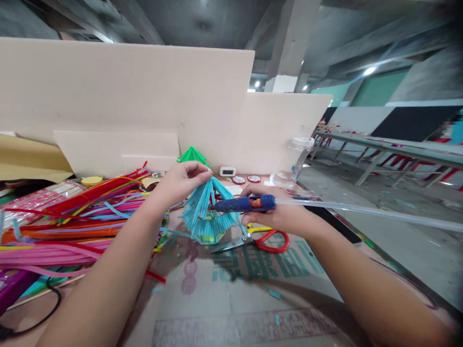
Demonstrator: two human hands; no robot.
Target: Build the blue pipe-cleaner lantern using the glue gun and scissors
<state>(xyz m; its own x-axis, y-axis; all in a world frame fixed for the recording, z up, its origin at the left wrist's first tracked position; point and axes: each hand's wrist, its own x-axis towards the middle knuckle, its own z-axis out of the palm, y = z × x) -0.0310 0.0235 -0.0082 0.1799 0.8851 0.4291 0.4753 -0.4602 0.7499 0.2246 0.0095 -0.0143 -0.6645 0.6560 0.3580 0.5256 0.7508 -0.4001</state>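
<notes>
Between my hands stands a tiered blue model made of pipe cleaners, shaped like a small pagoda. My left hand pinches its top between thumb and fingertips. In my right hand is a dark blue glue gun, its tip pointing left against or close to the model's side. A long clear glue stick runs out of the gun's rear toward the right. Scissors with red and yellow handles lie just below the gun, blades toward the model. Behind my left hand shows a green pipe-cleaner roof.
Bundles of coloured pipe cleaners cover the table's left side. A clear plastic jug, a small white digital timer and two round tins stand at the back before pale boards. Blue scraps lie on the printed board.
</notes>
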